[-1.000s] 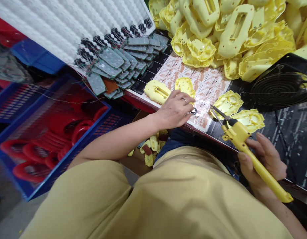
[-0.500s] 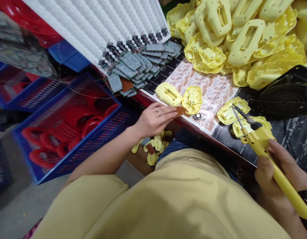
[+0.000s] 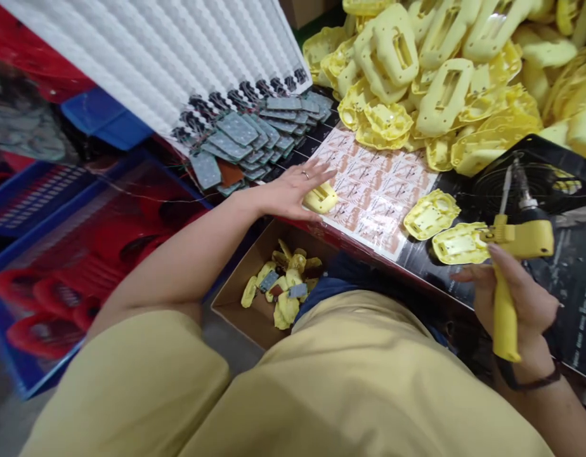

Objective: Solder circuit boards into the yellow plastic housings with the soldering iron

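My left hand [image 3: 293, 190] lies over the table's front edge with its fingers stretched and spread. Under it, partly covered, is a small yellow plastic shell [image 3: 323, 199]; whether the palm presses on it I cannot tell. My right hand [image 3: 521, 298] is closed around the handle of a yellow soldering gun [image 3: 506, 324], whose metal tip and thin feed tube point up and away. Just left of the gun are two open yellow shell halves, one [image 3: 430, 214] behind the other [image 3: 457, 244], hollow sides up.
Yellow casings [image 3: 445, 95] are heaped at the back right, near a black fan-like unit [image 3: 493, 184]. Wired circuit boards [image 3: 236, 130] lie against a white ribbed sheet [image 3: 179, 57]. A cardboard box [image 3: 231, 304] below holds small parts. Red parts fill a blue crate [image 3: 45, 374].
The brown board is gone from my left hand, whose fingers have spread over the yellow shell. My right hand has turned the soldering gun more upright, its tip away from the shell halves.
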Demonstrator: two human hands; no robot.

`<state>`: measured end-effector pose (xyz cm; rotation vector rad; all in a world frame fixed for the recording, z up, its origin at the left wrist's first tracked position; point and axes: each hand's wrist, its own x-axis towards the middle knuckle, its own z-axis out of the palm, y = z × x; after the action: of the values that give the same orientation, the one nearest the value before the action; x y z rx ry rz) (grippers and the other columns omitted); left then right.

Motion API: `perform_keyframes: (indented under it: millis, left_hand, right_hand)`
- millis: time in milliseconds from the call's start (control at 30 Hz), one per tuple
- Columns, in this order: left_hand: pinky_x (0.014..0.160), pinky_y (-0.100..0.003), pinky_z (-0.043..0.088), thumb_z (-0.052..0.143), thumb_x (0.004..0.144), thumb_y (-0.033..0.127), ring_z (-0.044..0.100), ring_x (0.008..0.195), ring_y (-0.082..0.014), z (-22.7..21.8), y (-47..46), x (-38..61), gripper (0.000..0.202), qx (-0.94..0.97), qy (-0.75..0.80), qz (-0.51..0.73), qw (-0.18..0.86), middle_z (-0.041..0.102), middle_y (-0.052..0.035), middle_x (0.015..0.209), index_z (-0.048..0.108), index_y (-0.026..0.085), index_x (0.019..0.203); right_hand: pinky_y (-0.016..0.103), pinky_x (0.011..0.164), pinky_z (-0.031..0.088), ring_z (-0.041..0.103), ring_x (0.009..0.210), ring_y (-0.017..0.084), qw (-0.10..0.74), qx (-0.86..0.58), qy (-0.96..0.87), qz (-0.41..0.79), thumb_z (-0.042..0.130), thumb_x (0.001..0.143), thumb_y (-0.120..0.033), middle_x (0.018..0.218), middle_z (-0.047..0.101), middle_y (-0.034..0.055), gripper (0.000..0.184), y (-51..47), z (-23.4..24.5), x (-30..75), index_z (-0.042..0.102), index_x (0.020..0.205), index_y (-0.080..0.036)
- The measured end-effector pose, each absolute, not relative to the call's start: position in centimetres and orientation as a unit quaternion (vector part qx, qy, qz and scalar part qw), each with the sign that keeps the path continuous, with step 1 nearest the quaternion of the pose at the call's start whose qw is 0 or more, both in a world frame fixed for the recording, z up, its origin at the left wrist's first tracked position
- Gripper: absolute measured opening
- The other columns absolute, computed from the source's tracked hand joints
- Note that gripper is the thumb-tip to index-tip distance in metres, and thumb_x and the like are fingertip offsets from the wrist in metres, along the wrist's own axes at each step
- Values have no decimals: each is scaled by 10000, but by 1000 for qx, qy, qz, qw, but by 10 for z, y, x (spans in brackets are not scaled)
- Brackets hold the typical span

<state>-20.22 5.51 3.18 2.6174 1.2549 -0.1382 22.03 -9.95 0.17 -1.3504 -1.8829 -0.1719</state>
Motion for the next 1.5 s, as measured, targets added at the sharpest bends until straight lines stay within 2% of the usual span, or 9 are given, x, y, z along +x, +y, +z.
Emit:
perform_keyframes:
  millis: [200,367,633,733,833,933,1033,1300,1500]
  left_hand:
    - [1059,-373,456,663,918,477,629,1298,-306,52,66,-180,689,908,377,-168,70,620,-147,1511,509,247,1549]
    - [889,-338,514,640,905,584,696,1002,-267,65,68,-162,673,932,342,-109,50,744,-112,1185,563,271,1495]
    - [1059,-445,520,590,956,528,588,1332,-291,11,86,-87,737,827,421,314,201,592,-147,1474,318,257,1586]
    - [1057,-463,536,622,935,538,619,1280,-293,-9,79,-83,618,828,440,268,222,615,-169,1435,480,192,1426]
    - [1205,-622,389,664,910,607,465,1481,-392,-7,70,-84,619,856,457,168,176,480,-196,1611,587,188,1359]
    - [1291,-682,192,593,972,629,233,1629,-409,6,56,-65,692,883,436,100,144,279,-175,1750,518,223,1528]
    - [1298,-694,168,515,989,681,243,1628,-419,14,48,-26,769,905,394,54,155,319,-167,1738,446,235,1611]
    - [1334,-535,219,545,995,419,292,1630,-335,10,70,-1,694,955,272,14,118,299,-167,1748,427,198,1642]
    - [1312,-515,269,544,1015,498,299,1628,-320,22,76,-36,649,955,275,56,94,312,-143,1746,508,205,1593]
  right_hand:
    - [230,799,597,773,860,143,283,-423,-859,-55,710,971,-246,1100,815,35,131,-49,28,243,755,1094,-245]
    - [263,686,562,718,722,159,242,-377,-892,-65,661,1013,-359,822,773,34,173,-35,23,256,725,1049,-203]
    - [285,742,566,703,715,141,258,-403,-872,-101,678,1001,-289,802,735,-8,80,-57,6,224,702,1058,-239]
    - [322,824,594,750,828,172,284,-420,-859,-69,742,958,-304,942,777,21,195,-60,5,224,673,1128,-238]
    - [413,948,599,771,991,231,286,-415,-863,-41,774,932,-360,1150,782,67,346,-58,5,236,624,1224,-249]
    - [376,822,617,774,909,229,288,-384,-877,-20,748,948,-412,1119,783,73,384,-56,1,248,604,1252,-227]
    - [335,732,604,771,883,222,291,-386,-875,-25,749,937,-332,1166,772,66,387,-56,-10,258,600,1282,-238]
    - [362,737,550,732,811,241,275,-428,-857,-83,698,952,-299,1001,767,38,372,-69,-33,246,606,1310,-263]
    - [340,679,512,627,656,198,309,-427,-846,-80,765,932,-364,816,697,13,435,-72,-19,224,629,1322,-228]
